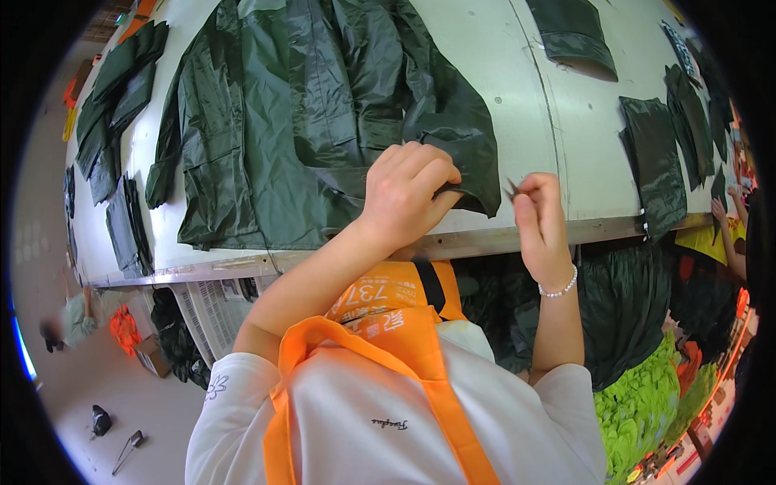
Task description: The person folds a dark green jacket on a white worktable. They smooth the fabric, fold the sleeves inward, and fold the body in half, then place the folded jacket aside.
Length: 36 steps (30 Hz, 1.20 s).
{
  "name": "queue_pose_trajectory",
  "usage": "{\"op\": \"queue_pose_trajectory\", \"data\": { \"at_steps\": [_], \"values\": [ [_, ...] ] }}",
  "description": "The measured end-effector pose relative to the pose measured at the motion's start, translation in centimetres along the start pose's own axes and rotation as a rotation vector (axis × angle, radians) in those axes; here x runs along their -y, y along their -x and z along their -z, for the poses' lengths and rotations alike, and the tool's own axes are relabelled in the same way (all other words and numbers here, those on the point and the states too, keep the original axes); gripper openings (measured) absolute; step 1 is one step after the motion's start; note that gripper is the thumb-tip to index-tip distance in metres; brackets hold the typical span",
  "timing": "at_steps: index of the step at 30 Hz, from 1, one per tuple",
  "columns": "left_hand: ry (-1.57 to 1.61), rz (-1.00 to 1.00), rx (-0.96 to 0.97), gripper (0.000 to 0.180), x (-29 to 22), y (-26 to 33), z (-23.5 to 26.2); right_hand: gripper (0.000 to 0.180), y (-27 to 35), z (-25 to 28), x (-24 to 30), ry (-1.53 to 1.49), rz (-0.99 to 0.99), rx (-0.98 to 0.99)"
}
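A dark green, shiny rain jacket (275,121) lies spread on the pale table, its front panels open. My left hand (411,192) is closed on the jacket's lower edge near its right side, fingers curled over the fabric. To the right, just past the jacket's corner, my right hand (543,218) grips small thread snips (512,187) between thumb and fingers. Only their pointed metal tips show; they stand apart from the cloth. A beaded bracelet (559,284) circles my right wrist.
Folded dark green garments lie along the table's left (121,81) and right (653,153). A metal strip (485,240) edges the table in front of me. Beneath it hang dark garments (622,315) beside a bright green pile (638,396). Another person's hand (719,212) shows at far right.
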<state>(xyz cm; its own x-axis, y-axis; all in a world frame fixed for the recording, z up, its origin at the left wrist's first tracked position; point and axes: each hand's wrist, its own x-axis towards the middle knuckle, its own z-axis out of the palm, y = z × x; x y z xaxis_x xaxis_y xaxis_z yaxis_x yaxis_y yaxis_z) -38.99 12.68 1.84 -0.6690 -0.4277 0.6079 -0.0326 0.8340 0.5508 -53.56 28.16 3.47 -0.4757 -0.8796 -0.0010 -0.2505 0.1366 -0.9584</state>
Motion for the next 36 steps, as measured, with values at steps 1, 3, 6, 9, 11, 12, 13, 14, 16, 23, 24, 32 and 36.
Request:
{"op": "queue_pose_trajectory", "data": {
  "at_steps": [1, 3, 6, 9, 11, 12, 13, 14, 16, 23, 24, 32, 36],
  "values": [
    [0.001, -0.005, -0.004, 0.028, 0.0, 0.0, -0.1, 0.019, -0.3, 0.1, 0.5, 0.044, -0.034, 0.050],
    [0.000, -0.016, -0.006, 0.027, 0.0, -0.1, -0.1, 0.019, -0.3, -0.2, 0.9, 0.087, -0.066, 0.084],
    [-0.005, -0.030, -0.003, 0.027, -0.1, -0.2, 0.0, 0.019, -0.7, -1.0, 0.8, 0.096, -0.050, 0.080],
    [-0.012, -0.031, -0.008, 0.027, -0.2, -0.2, 0.1, 0.019, -1.2, -1.6, 0.8, 0.149, -0.007, 0.088],
    [-0.016, -0.021, -0.012, 0.026, -0.2, 0.0, 0.3, 0.019, -1.3, -1.9, 1.0, 0.188, 0.018, 0.086],
    [-0.012, -0.011, -0.027, 0.026, -0.1, 0.1, 0.3, 0.019, -1.2, -2.0, 1.0, 0.170, 0.017, 0.077],
    [-0.009, -0.001, -0.041, 0.026, 0.0, 0.2, 0.3, 0.019, -1.2, -2.1, 1.1, 0.152, 0.016, 0.066],
    [-0.005, 0.008, -0.055, 0.026, 0.2, 0.3, 0.3, 0.019, -1.1, -2.2, 1.3, 0.133, 0.015, 0.056],
    [0.011, 0.012, -0.070, 0.026, 0.3, 0.4, 0.7, 0.019, -1.0, -2.5, 1.6, 0.073, -0.022, 0.044],
    [0.059, 0.015, -0.115, 0.026, 1.3, 1.0, 2.6, 0.020, -0.6, -4.9, 3.5, 0.110, -0.040, 0.019],
    [0.092, 0.044, -0.131, 0.026, 1.3, 1.1, 2.7, 0.020, -0.6, -5.3, 3.6, 0.094, -0.030, -0.011],
    [0.190, 0.131, -0.165, 0.025, 1.3, 1.5, 2.8, 0.021, -0.7, -7.7, 3.7, 0.071, 0.064, -0.149],
    [0.154, 0.118, -0.151, 0.025, 1.2, 1.2, 3.1, 0.022, -0.9, -7.0, 4.1, 0.179, 0.092, -0.119]
  ]
}}
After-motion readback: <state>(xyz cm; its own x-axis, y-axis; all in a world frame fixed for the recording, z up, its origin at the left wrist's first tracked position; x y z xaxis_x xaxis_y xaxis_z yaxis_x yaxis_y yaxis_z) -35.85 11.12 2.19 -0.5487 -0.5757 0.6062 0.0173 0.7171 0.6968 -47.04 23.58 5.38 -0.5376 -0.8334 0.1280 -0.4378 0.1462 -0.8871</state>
